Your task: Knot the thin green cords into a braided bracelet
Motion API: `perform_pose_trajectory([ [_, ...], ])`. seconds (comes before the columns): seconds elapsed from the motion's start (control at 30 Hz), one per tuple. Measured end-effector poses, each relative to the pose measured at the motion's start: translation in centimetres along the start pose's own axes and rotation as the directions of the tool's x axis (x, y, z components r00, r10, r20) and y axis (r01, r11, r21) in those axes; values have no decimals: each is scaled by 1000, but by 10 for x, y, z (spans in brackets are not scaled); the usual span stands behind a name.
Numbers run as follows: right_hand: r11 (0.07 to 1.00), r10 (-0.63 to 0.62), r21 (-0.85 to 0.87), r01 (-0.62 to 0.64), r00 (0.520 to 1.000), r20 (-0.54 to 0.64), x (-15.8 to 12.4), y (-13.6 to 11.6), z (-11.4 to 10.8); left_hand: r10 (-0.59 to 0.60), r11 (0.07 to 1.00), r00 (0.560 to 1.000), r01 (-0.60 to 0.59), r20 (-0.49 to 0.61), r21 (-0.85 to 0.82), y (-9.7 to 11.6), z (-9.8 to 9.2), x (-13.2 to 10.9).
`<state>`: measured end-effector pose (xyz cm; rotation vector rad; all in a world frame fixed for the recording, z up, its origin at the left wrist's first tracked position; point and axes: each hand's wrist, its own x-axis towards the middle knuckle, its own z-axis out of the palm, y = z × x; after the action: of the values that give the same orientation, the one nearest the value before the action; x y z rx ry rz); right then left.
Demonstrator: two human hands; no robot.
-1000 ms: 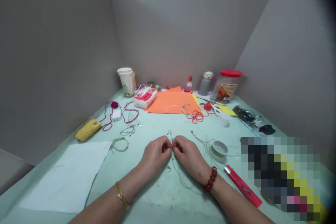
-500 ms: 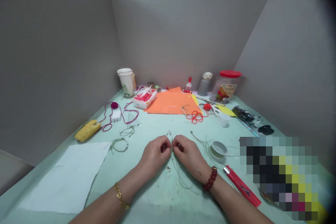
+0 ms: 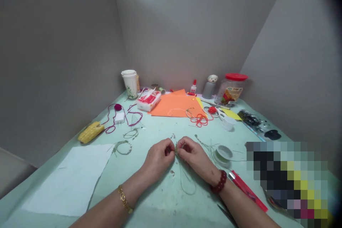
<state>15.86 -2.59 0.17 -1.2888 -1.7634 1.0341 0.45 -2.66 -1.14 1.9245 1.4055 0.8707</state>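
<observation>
My left hand and my right hand meet above the middle of the table, fingertips pinched together on a thin green cord. The cord hangs from between them in a long loop that lies towards me. Small pale bits rest on the table just below the fingers. The knot or part of the cord between the fingertips is too small to make out. Right of my right hand are loose green cords and a spool.
A white cloth and a corn-shaped object lie left. Behind are a cup, tissue pack, orange paper and red-lidded jar. A red cutter lies right, near a dark pointed tool.
The hanging cord has formed a rounder loop. My right hand has turned slightly, its fingers shifted at the cord. The view has moved slightly, and a dark pointed tool now shows beside my right forearm.
</observation>
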Motion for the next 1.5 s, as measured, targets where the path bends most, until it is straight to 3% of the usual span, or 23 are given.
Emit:
perform_pose_trajectory([
  [0.13, 910, 165, 363, -198, 979, 121, -2, -10, -6, 14, 1000, 1000, -14, 9, 0, 0, 0, 1],
  [0.27, 873, 155, 442, -207, 976, 150, -4, -24, -18, 14, 1000, 1000, -14, 8, -4, -1, 0, 1],
  [0.47, 938, 66, 328, -117, 985, 162, -19, -60, -51, 23, 1000, 1000, -23, 8, -17, -2, 0, 0],
  [0.63, 973, 232, -59, -225, 950, 210, -26, -73, -72, 25, 1000, 1000, -25, -6, -18, -2, 0, 0],
  [0.7, 962, 188, -217, -166, 979, 83, -23, -67, -68, 21, 1000, 1000, -21, -5, -19, -1, 0, 0],
  [0.77, 937, 36, -342, -70, 994, -105, -18, -57, -55, 22, 1000, 1000, -22, -2, -14, -1, 0, -1],
  [0.8, 917, -16, -397, -35, 992, -126, -15, -50, -45, 24, 1000, 1000, -24, 2, -12, -1, 0, -1],
  [0.9, 879, 11, -475, -37, 998, -57, -7, -27, -15, 30, 1000, 1000, -30, 2, -7, -1, 1, -1],
  [1.0, 885, 49, -461, -60, 998, -34, -2, -9, 1, 40, 999, 999, -40, -5, 4, -1, 1, 0],
  [1.17, 937, 81, -342, -67, 996, 26, 0, -1, -3, 18, 999, 1000, -18, -3, 41, 1, 0, -1],
  [1.5, 948, 90, -307, -78, 996, 24, -1, -1, -4, 103, 990, 995, -103, 10, 95, 5, 0, -4],
])
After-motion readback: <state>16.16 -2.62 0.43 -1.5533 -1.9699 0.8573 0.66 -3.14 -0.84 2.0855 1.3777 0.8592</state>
